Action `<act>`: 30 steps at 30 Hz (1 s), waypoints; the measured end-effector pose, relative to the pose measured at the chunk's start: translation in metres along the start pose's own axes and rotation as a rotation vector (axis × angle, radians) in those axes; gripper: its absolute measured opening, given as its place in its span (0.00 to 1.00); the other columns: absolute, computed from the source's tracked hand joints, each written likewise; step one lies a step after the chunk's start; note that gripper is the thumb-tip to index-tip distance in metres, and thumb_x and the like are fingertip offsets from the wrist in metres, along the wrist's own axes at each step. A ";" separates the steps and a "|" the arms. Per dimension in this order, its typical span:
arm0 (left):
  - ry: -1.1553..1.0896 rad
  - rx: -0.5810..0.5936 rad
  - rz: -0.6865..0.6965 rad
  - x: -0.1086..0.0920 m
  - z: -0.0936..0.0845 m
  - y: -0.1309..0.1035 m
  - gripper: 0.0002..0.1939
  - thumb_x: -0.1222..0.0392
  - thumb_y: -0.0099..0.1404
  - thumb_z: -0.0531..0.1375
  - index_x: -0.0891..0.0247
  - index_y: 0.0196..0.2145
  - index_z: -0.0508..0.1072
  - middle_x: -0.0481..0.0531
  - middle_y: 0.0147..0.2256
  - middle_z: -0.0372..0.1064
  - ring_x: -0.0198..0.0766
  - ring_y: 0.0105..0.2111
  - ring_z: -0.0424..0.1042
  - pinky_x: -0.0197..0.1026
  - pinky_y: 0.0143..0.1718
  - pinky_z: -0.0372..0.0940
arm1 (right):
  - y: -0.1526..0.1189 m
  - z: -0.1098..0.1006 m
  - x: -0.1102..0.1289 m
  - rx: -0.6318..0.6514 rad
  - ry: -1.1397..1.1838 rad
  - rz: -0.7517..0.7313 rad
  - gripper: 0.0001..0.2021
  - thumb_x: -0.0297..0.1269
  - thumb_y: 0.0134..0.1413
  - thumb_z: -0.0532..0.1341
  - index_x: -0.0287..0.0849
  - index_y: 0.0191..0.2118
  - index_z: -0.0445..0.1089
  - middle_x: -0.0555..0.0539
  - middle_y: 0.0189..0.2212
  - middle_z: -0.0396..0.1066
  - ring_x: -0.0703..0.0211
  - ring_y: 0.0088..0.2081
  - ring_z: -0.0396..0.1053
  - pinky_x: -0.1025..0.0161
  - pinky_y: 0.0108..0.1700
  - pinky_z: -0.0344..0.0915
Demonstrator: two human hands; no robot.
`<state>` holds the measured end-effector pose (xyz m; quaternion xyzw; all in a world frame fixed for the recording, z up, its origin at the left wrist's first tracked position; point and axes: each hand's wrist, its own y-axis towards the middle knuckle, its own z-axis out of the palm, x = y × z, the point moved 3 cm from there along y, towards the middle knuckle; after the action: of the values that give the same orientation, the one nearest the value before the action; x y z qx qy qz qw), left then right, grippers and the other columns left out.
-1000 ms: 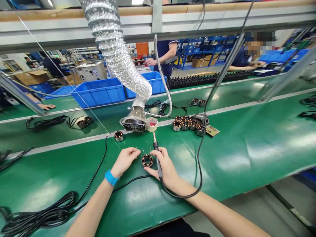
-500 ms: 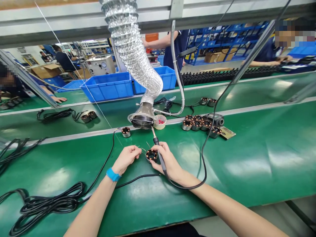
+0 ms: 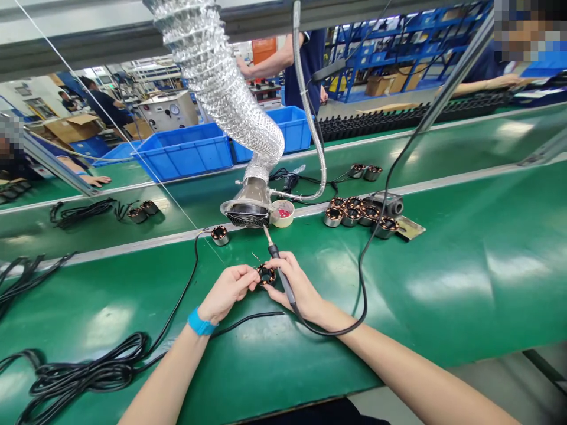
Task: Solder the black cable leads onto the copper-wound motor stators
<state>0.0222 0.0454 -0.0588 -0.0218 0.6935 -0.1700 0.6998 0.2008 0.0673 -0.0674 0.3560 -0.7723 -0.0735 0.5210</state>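
Note:
My right hand (image 3: 302, 290) is closed around a soldering iron (image 3: 282, 273). Its tip points up and away, close under the fan. Thumb and index finger of that hand also grip a motor stator (image 3: 266, 275), a dark ring with copper windings, just above the green bench. At the stator's left edge, my left hand (image 3: 231, 287) has its fingertips pinched together on a thin wire, mostly hidden by the fingers. Another thin wire end (image 3: 256, 257) sticks up from the ring. A blue band (image 3: 201, 322) circles my left wrist.
A fan hood (image 3: 246, 208) on a silver duct (image 3: 239, 112) hangs ahead, beside a tape roll (image 3: 283, 213). Several stators (image 3: 351, 216) stand to the right, and a single stator (image 3: 220, 235) at left. Coiled black cables (image 3: 101, 366) lie front left. Other people work beyond the blue bins (image 3: 186, 152).
My left fingertips have moved right, from holding a wire out beside the stator to its very edge. My right hand keeps its hold. The camera view has shifted slightly.

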 end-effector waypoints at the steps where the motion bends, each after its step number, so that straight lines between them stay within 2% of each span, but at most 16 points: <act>1: -0.003 -0.020 -0.015 0.001 0.000 0.001 0.20 0.44 0.62 0.61 0.68 0.31 0.70 0.44 0.23 0.59 0.23 0.17 0.45 0.34 0.18 0.37 | 0.000 0.000 0.000 -0.003 0.004 -0.003 0.21 0.30 0.53 0.61 0.49 0.52 0.61 0.47 0.47 0.58 0.59 0.43 0.67 0.58 0.49 0.69; 6: -0.014 -0.192 -0.025 0.002 -0.013 0.006 0.20 0.44 0.61 0.61 0.68 0.29 0.69 0.43 0.21 0.58 0.22 0.15 0.45 0.33 0.17 0.37 | 0.000 0.001 -0.002 -0.024 0.021 0.003 0.21 0.29 0.52 0.62 0.48 0.51 0.61 0.47 0.46 0.58 0.59 0.44 0.67 0.58 0.49 0.68; 9: -0.011 -0.168 -0.001 0.001 -0.013 0.008 0.18 0.47 0.61 0.62 0.67 0.30 0.69 0.43 0.23 0.59 0.22 0.16 0.45 0.32 0.17 0.38 | 0.000 0.001 -0.002 -0.018 0.030 0.015 0.21 0.29 0.52 0.62 0.49 0.52 0.61 0.47 0.46 0.58 0.59 0.43 0.67 0.58 0.49 0.68; 13: -0.036 -0.107 0.002 0.000 -0.003 0.007 0.18 0.48 0.59 0.64 0.68 0.31 0.71 0.43 0.22 0.59 0.23 0.16 0.46 0.33 0.17 0.38 | 0.000 0.001 -0.001 0.006 0.050 0.011 0.22 0.28 0.52 0.61 0.49 0.52 0.61 0.47 0.46 0.58 0.60 0.42 0.67 0.59 0.48 0.68; 18: 0.057 -0.135 -0.001 -0.001 -0.001 0.000 0.20 0.45 0.59 0.64 0.69 0.32 0.76 0.44 0.20 0.59 0.24 0.17 0.46 0.34 0.18 0.36 | -0.001 0.000 0.000 0.013 0.076 0.015 0.22 0.26 0.52 0.61 0.49 0.52 0.60 0.47 0.46 0.58 0.61 0.42 0.67 0.59 0.49 0.67; 21: 0.139 -0.258 0.039 -0.005 -0.007 0.001 0.23 0.42 0.62 0.60 0.69 0.32 0.77 0.45 0.20 0.60 0.25 0.16 0.47 0.34 0.18 0.39 | 0.000 -0.001 -0.001 0.021 0.076 0.019 0.24 0.24 0.50 0.62 0.49 0.53 0.60 0.47 0.46 0.58 0.60 0.43 0.66 0.59 0.50 0.67; 24: 0.281 -0.424 0.221 -0.012 -0.013 0.008 0.22 0.44 0.64 0.58 0.67 0.39 0.78 0.49 0.25 0.67 0.30 0.21 0.59 0.35 0.22 0.53 | 0.001 -0.001 -0.001 0.037 0.080 0.024 0.25 0.24 0.49 0.62 0.49 0.53 0.60 0.47 0.47 0.58 0.60 0.43 0.66 0.58 0.50 0.66; 27: 0.454 -0.378 0.344 -0.017 -0.014 0.013 0.17 0.48 0.65 0.58 0.64 0.39 0.78 0.54 0.36 0.73 0.38 0.34 0.69 0.38 0.37 0.63 | 0.002 -0.003 0.000 0.051 0.099 0.018 0.25 0.24 0.48 0.62 0.48 0.52 0.60 0.47 0.47 0.58 0.60 0.42 0.66 0.59 0.49 0.67; 30: 0.513 -0.290 0.312 -0.016 -0.018 0.011 0.15 0.50 0.65 0.59 0.65 0.32 0.77 0.54 0.33 0.73 0.39 0.35 0.69 0.38 0.38 0.62 | 0.003 -0.003 0.000 0.056 0.113 0.018 0.24 0.24 0.49 0.62 0.48 0.52 0.60 0.47 0.47 0.57 0.61 0.41 0.67 0.60 0.47 0.67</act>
<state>0.0076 0.0637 -0.0473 0.0288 0.8591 0.0397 0.5095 0.2022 0.0700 -0.0646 0.3672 -0.7466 -0.0270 0.5541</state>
